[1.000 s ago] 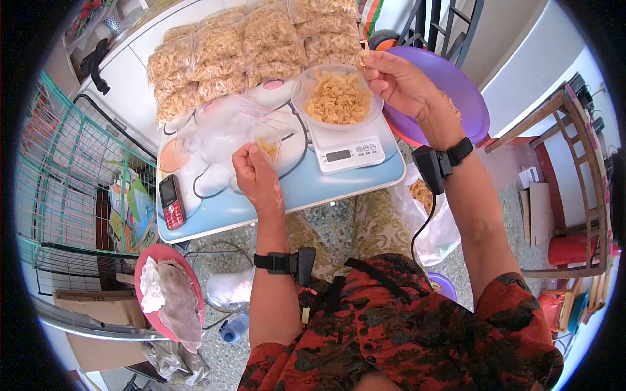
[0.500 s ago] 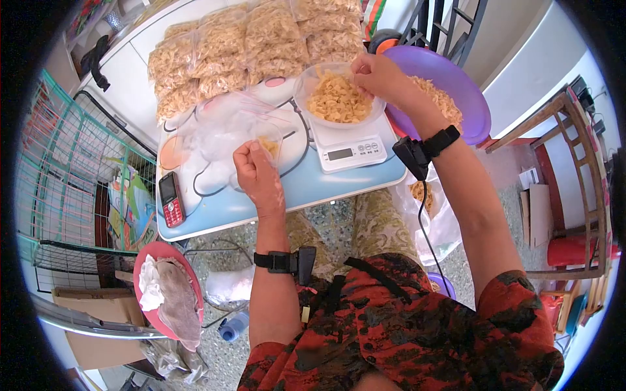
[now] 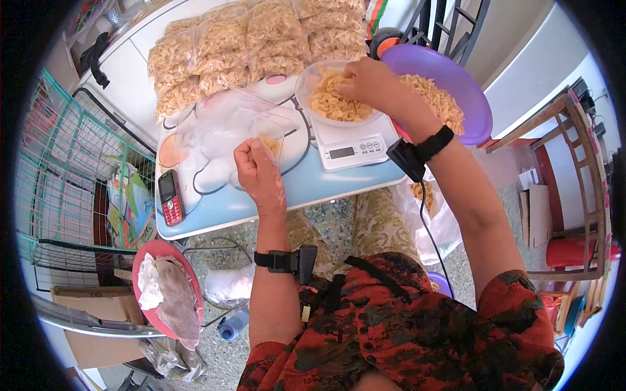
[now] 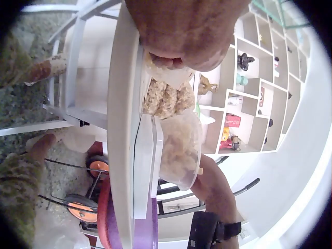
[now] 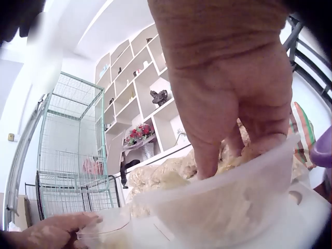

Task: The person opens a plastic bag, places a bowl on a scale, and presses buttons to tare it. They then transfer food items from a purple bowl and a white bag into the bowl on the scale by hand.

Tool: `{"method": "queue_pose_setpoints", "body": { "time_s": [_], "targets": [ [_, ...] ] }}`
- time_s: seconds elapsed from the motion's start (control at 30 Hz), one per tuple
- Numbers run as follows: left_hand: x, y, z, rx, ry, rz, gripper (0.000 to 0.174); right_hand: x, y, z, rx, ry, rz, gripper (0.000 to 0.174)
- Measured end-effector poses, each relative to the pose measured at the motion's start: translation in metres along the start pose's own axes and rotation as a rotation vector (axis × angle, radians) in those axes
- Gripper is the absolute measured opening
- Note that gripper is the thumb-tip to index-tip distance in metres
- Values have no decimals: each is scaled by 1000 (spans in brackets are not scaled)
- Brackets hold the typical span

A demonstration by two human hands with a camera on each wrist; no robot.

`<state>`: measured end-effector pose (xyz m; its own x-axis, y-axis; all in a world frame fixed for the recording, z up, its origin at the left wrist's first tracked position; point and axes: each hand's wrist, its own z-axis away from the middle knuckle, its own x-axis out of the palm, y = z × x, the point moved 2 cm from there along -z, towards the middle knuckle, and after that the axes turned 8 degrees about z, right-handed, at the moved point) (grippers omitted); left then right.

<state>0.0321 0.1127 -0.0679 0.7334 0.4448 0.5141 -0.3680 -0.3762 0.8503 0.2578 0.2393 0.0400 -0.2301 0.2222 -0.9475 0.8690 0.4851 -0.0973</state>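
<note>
My left hand [image 3: 259, 174] pinches a small clear plastic bag [image 3: 274, 151] with some yellow pieces low inside, over the table's front part. To the right, a translucent bowl [image 3: 303, 98] of yellow flat pieces [image 3: 336, 103] stands on a white scale [image 3: 355, 154]. The right hand [image 3: 375, 85] reaches over the bowl's right rim from above. In the right wrist view, the fingers of this hand [image 5: 228, 104] point down, spread apart, among the pieces in the bowl [image 5: 223, 207]; their tips are partly hidden by the rim.
Filled clear bags [image 3: 277, 32] are stacked along the table's back. Loose clear bags [image 3: 215, 140] and a red phone [image 3: 171, 205] lie on the left. A purple basin [image 3: 479, 111] holding more pieces stands right of the table. A cable hangs from the right wrist camera.
My right hand has moved left and down from the bowl's right edge, where it held up a piece, into the bowl. The left hand has stayed nearly still with the bag.
</note>
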Motion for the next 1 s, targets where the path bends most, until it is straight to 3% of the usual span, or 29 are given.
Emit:
{"method": "queue_pose_setpoints", "body": {
  "time_s": [0.33, 0.53, 0.73, 1.0],
  "targets": [
    [-3, -5, -2, 11, 2, 1, 18, -1, 18, 6, 23, 115, -169, 22],
    [-4, -6, -3, 3, 11, -21, 19, -21, 30, 11, 325, -3, -811, 14],
    [-4, -7, -4, 14, 11, -11, 19, -20, 34, 16, 382, -48, -1355, 10],
    [-4, -6, -3, 10, -3, 13, 19, -21, 36, 17, 407, -98, -1580, 12]
  ]
}}
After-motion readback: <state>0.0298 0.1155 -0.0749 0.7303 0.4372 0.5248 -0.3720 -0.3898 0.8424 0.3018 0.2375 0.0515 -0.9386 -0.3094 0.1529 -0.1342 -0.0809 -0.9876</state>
